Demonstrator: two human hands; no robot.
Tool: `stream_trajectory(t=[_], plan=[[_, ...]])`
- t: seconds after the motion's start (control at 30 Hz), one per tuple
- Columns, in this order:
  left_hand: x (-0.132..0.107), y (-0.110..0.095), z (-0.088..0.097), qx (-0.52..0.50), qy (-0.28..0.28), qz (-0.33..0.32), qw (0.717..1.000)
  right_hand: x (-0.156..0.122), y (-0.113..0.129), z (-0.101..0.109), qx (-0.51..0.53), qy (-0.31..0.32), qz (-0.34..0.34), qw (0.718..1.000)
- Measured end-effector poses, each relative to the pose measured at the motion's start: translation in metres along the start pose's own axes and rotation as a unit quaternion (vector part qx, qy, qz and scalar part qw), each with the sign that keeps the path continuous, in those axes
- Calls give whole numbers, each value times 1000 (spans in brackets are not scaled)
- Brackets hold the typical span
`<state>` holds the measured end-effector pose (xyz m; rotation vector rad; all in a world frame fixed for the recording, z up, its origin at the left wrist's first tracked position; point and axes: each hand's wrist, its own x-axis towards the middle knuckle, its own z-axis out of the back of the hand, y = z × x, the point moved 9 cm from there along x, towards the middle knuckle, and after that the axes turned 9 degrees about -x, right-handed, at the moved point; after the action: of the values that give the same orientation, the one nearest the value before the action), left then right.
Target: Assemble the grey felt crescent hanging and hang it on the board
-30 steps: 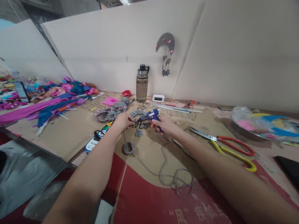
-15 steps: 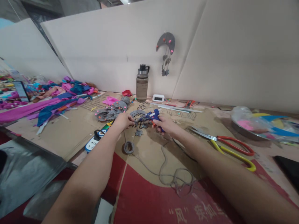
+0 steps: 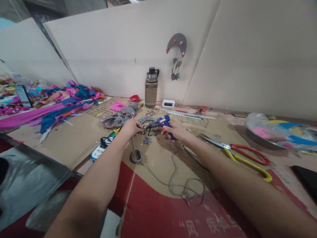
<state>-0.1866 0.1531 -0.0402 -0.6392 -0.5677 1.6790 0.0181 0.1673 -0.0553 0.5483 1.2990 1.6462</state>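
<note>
My right hand (image 3: 177,131) is wrapped round the handle of a blue glue gun (image 3: 164,121) with an orange trigger, its nozzle pointing left. Just left of the nozzle, my left hand (image 3: 132,128) pinches a thin grey cord (image 3: 132,142); the fingertips partly hide it. Small grey felt pieces lie under and between the hands, among them a star-like piece (image 3: 147,140). From my left hand the cord runs down to a small coil (image 3: 137,155) and on to a loose tangle (image 3: 194,191). Grey felt crescents with pink and orange dots (image 3: 116,119) lie beyond my left hand.
Large scissors (image 3: 229,147) with red and yellow handles lie right. Behind stand a water bottle (image 3: 151,91) and a white digital clock (image 3: 168,103). A power strip (image 3: 98,152) is at left, a metal bowl (image 3: 264,142) at right. A crescent ornament (image 3: 180,41) hangs on the board.
The view has shifted very slightly. Both hands keep nearly the same place and hold, with the glue gun still close to the left fingertips.
</note>
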Motion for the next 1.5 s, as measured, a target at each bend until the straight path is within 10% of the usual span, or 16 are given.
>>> stream_trajectory(t=[1.5], plan=[[-3, -2, 1, 15, 4, 3, 1000, -4, 3, -3, 18, -3, -17, 1000]])
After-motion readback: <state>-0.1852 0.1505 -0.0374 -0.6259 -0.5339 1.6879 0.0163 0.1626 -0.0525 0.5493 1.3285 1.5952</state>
